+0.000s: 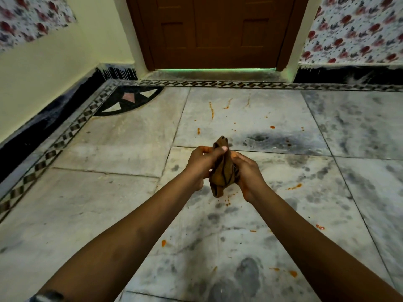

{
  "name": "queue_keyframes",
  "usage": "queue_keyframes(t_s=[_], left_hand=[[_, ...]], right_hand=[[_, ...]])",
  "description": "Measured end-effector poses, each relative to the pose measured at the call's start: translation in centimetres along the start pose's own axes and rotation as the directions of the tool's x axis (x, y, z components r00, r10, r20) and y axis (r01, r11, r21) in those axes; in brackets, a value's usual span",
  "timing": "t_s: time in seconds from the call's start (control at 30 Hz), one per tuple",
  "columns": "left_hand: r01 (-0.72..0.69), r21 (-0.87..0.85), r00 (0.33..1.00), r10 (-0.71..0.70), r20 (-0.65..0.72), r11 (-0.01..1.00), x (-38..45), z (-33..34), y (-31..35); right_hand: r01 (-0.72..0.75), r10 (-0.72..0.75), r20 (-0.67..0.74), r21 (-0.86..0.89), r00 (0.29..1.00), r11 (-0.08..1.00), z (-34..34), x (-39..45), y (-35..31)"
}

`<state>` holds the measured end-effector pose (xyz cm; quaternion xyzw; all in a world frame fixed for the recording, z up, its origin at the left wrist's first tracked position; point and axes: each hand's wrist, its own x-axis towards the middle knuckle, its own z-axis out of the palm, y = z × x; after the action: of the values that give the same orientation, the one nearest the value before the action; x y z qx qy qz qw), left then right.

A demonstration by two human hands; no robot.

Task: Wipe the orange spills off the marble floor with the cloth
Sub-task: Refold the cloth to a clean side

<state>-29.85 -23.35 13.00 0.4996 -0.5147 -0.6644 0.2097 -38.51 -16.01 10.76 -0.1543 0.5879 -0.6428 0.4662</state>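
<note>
Holding the cloth [222, 168] bunched between both hands, you have it raised above the marble floor [109, 203], not yet in contact with any stain. Your left hand [199, 164] pinches the upper fold between thumb and fingers; your right hand [247, 173] is curled around the lower bulk. The cloth is brown, crumpled, and hangs in a narrow wad.

Orange spills [211, 111] lie scattered: streaks and drops toward the wooden door [218, 31], a cluster of specks just below the cloth, a smear to the right, and further blobs near your forearms at the bottom of the view.

Judgement: the step in hand appears to be gathering or refolding the cloth to present a usable face. Wiping remains largely undone. The next move calls for lowering the wad onto the nearest specks with one hand pressing flat, then working outward toward the far streaks.
</note>
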Motion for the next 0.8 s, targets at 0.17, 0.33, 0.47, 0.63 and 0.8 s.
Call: queue_keyframes(t_s=[0.17, 0.33, 0.47, 0.63, 0.8], left_hand=[[-0.021, -0.004, 1.000, 0.021, 0.017, 1.000, 0.0, 0.7, -0.2], [-0.042, 0.075, 0.998, 0.046, -0.051, 0.996, 0.5, 0.8, 0.0], [-0.071, 0.120, 0.988, 0.086, -0.129, 0.990, 0.9, -1.7, 2.2], [-0.144, 0.216, 0.971, 0.180, -0.158, 0.966, -0.9, -4.5, 7.8], [-0.290, 0.278, 0.954, 0.298, 0.012, 0.916, -3.5, -2.6, 10.2]], right_hand=[[0.042, -0.044, -0.052, -0.048, 0.998, 0.998, -0.5, 0.1, -0.2], [0.040, -0.041, -0.098, -0.005, 0.994, 0.999, -1.4, 0.2, -0.7], [-0.011, 0.020, -0.173, 0.052, 0.985, 0.999, -2.8, 0.7, -1.4], [-0.141, 0.155, -0.307, 0.069, 0.939, 0.988, -5.0, 1.3, -0.1], [-0.304, 0.319, -0.225, 0.100, 0.921, 0.947, -3.6, 1.1, 0.9]])
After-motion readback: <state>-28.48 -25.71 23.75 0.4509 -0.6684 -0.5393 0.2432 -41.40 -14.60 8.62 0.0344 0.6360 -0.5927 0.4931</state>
